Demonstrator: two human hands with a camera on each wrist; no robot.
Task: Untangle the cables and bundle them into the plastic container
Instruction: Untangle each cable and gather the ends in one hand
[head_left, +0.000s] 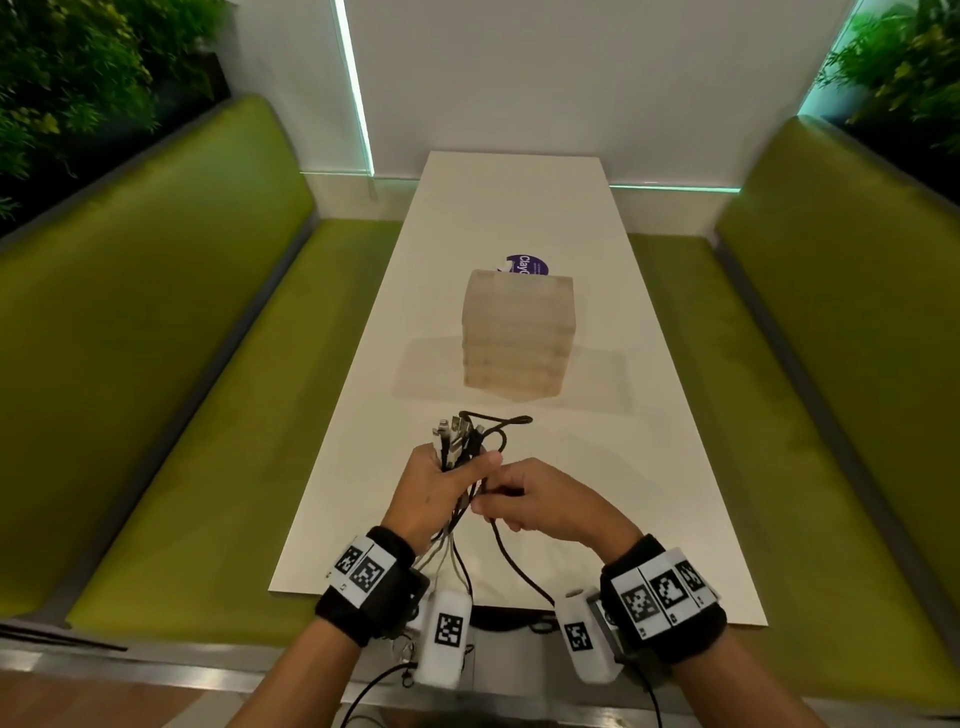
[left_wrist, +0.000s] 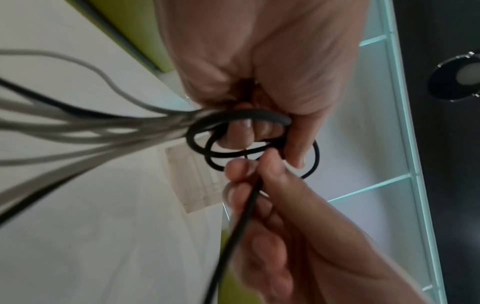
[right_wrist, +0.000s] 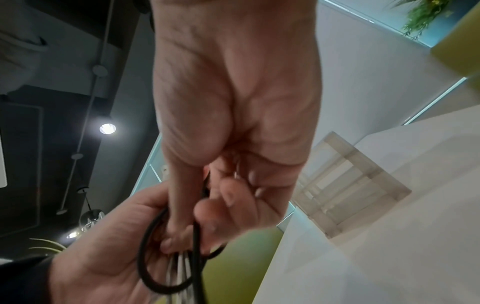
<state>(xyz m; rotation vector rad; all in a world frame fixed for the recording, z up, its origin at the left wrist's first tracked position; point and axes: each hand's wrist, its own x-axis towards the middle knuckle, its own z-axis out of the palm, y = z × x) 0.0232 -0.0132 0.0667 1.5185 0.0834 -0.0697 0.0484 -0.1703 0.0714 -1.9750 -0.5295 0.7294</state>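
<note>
My left hand (head_left: 441, 488) grips a bundle of black, grey and white cables (head_left: 460, 441) above the near end of the table, plug ends sticking up past the fingers. The loose ends hang down toward my wrist. My right hand (head_left: 524, 501) pinches one black cable (head_left: 511, 556) just beside the left hand; that cable runs down off the table edge. In the left wrist view black loops (left_wrist: 233, 142) circle the left fingers, and the right fingers (left_wrist: 241, 170) hold the black strand. The translucent plastic container (head_left: 519, 338) stands upright mid-table, beyond both hands.
The white table (head_left: 649, 415) is long and narrow, with green benches (head_left: 182, 389) on both sides. A purple round sticker (head_left: 524, 265) lies behind the container. Wall and plants stand at the far end.
</note>
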